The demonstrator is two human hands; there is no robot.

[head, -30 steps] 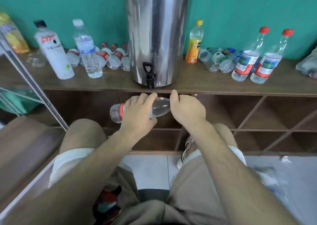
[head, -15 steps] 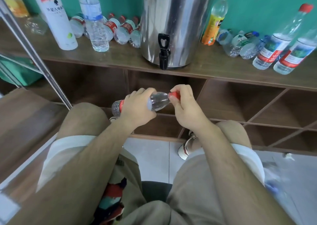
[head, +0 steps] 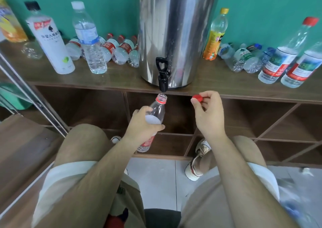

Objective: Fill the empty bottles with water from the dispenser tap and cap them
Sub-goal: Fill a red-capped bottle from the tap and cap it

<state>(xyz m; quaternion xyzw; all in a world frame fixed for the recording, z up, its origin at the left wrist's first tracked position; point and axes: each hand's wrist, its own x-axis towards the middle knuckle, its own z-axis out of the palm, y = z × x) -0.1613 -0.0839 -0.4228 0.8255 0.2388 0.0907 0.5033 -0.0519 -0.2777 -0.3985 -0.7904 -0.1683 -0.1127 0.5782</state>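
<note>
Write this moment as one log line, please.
phase: pre-fill | left hand: grips uncapped bottle, mouth just below tap | right hand: pinches red cap | flow: none visible

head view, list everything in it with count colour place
water dispenser: 1, steel, shelf centre
tap: 1, black, dispenser's base
small bottle: 1, clear, uncapped, mouth under tap
cap: 1, red, in right hand
white bottle: 1, black cap, standing far left
tall water bottle: 1, clear, left of dispenser
red-label bottles: several, clear, lying left of dispenser
orange drink bottle: 1, yellow cap, right of dispenser
lying bottles: several, clear, right of orange drink bottle
large bottles: 2, clear, standing far right
left hand: grips small bottle
right hand: pinches cap
</note>
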